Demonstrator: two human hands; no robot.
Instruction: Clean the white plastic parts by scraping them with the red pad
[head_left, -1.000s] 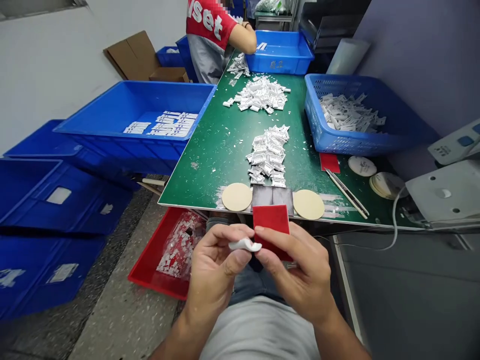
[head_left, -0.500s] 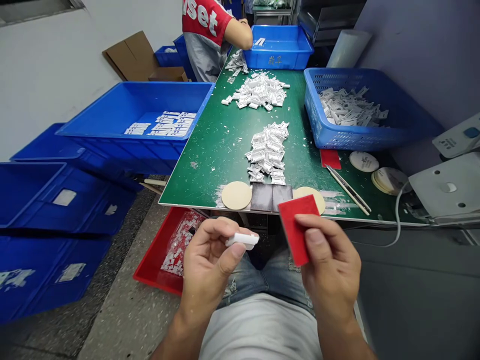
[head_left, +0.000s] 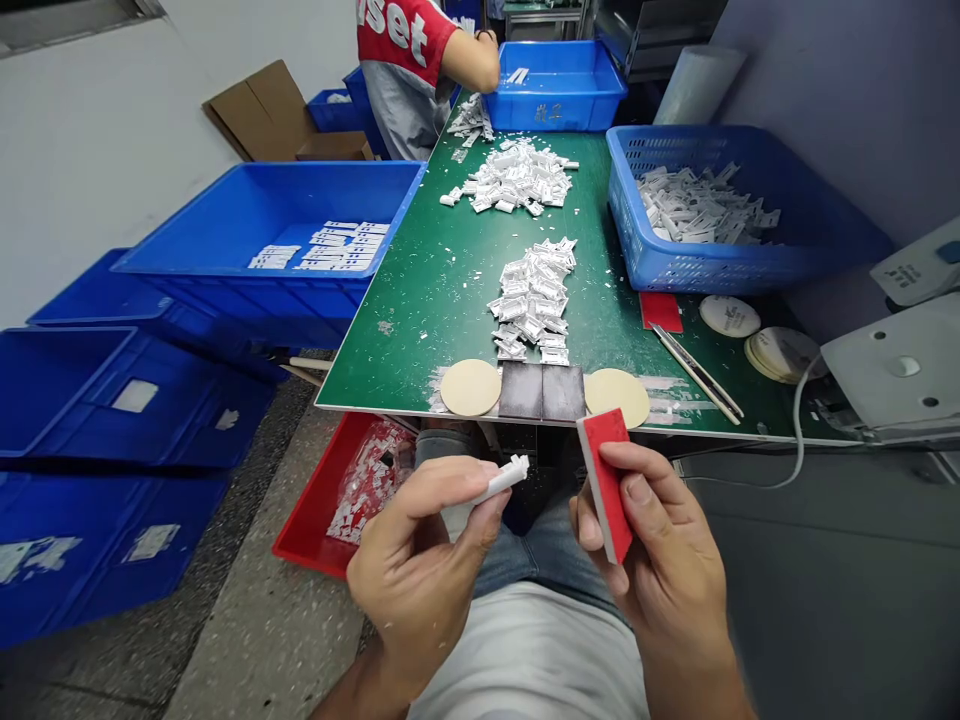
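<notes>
Between thumb and forefinger, my left hand (head_left: pixel 429 560) pinches a small white plastic part (head_left: pixel 504 480), its notched end pointing up and right. My right hand (head_left: pixel 660 560) grips a red-faced sanding pad (head_left: pixel 611 490) with a pale edge, tilted upright. Part and pad are apart, both held over my lap in front of the table edge. Just beyond them, two dark square pads (head_left: pixel 541 391) lie side by side on the table, flanked by a round cream disc (head_left: pixel 470 387) and another disc (head_left: pixel 616 397). A pile of white plastic parts (head_left: pixel 532 295) lies behind these.
A blue basket (head_left: pixel 652 255) of white parts stands right on the green table (head_left: pixel 420 300), near tweezers (head_left: pixel 697 372). At left is a large blue bin (head_left: pixel 270 290) with rows of parts; below, a red tray (head_left: pixel 300 535). A co-worker's arm (head_left: pixel 472 62) reaches in at the back.
My left hand has turned the white part so its end points more upward. The red pad has tilted edge-on and moved slightly down, with fingers now showing behind it.
</notes>
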